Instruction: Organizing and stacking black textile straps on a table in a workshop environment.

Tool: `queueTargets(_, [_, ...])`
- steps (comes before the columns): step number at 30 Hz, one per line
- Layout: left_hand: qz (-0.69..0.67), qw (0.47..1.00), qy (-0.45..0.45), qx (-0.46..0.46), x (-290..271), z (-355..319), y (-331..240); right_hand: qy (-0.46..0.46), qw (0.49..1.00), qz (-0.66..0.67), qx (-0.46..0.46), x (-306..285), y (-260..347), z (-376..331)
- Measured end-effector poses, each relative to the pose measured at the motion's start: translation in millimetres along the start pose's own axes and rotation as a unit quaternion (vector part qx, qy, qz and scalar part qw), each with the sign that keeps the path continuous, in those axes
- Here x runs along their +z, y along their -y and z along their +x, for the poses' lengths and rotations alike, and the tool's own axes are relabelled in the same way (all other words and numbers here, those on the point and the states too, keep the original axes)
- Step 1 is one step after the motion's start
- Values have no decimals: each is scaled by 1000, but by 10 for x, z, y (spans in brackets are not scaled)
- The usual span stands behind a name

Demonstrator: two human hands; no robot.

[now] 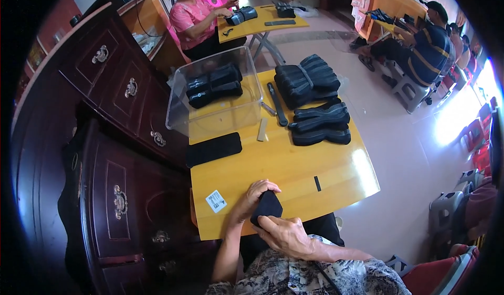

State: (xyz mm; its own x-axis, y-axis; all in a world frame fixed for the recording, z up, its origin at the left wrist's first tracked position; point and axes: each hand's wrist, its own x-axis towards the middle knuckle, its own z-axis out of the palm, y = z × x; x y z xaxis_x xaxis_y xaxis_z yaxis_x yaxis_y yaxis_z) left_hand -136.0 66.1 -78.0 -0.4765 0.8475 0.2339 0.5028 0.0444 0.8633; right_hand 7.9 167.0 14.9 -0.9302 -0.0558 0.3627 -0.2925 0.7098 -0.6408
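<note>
Close to my body, at the near edge of the yellow table (241, 182), a black fabric piece (269, 206) is held between both hands. My left hand (251, 198) curls round its far left side, fingers over the top. My right hand (286, 236) grips its near end, thumb and fingers closed on it. The piece's exact kind cannot be made out. Left of my hands lies a white printed label (216, 201). A short black strip (317, 183) lies to the right. Beyond, a flat black fabric rectangle (214, 149) rests along the left edge.
A clear plastic bin (181, 114) holds black bundles. Right of it are a tied black bundle (307, 80), stacked curved black pieces (320, 124), a long black strip (275, 103) and a beige strip (262, 129). Dark wooden drawers (115, 190) flank my left. Other people sit at tables farther off.
</note>
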Motion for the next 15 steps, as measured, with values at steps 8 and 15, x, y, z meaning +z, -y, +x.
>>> queueTargets(8, [11,1000,-6,14,9,9,31,4,1000,7,5,14,-12,-17])
queueTargets(15, [-11,1000,-12,17,2,2,-23,1,1000,-5,-6,45,16,-24])
